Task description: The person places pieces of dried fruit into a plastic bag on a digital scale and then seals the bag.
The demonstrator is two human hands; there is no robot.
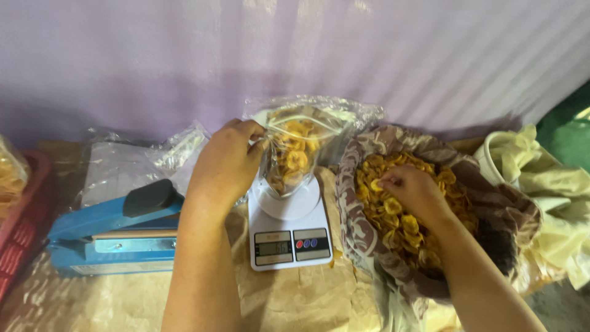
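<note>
Your scale sits in the middle of the table, with the open bag of chips standing on its platform. Your left hand is at the bag's left edge. To the right of the scale lies the cloth-lined basket full of chips, and your right hand is in it. Left of the scale sits the heat sealer, with plastic bags behind it. At the far left edge is a crate; at the far right, a bundle of cloth.
</note>
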